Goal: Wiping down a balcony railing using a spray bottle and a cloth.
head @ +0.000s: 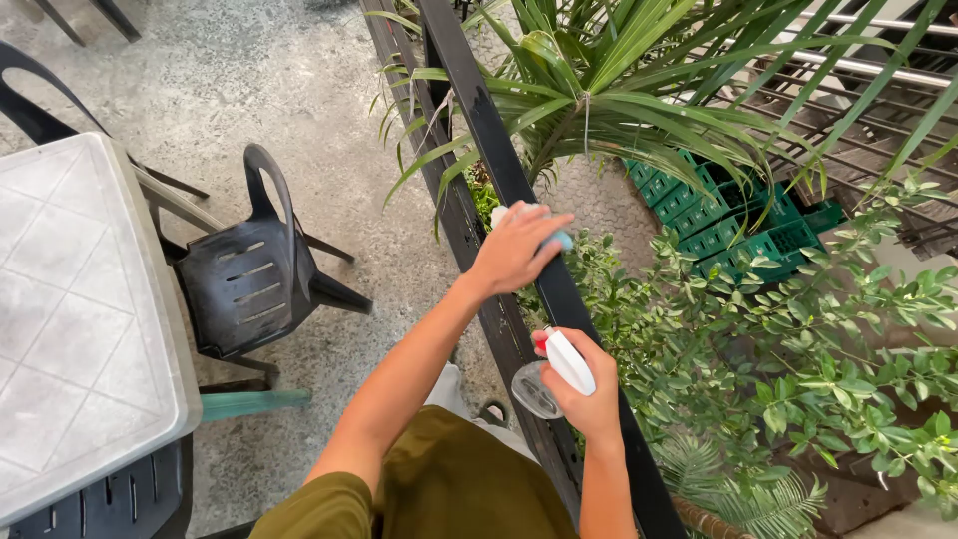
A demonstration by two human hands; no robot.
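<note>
Your left hand lies flat on the black railing, fingers spread, and presses a light blue cloth against the top bar, so the cloth stays on the narrow surface. Your right hand closes around one white spray bottle, held just beside the railing with the nozzle toward the bar, near the cloth. I count one cloth, one bottle, two black plastic chairs and one grey tabletop. Green plants grow behind the railing.
</note>
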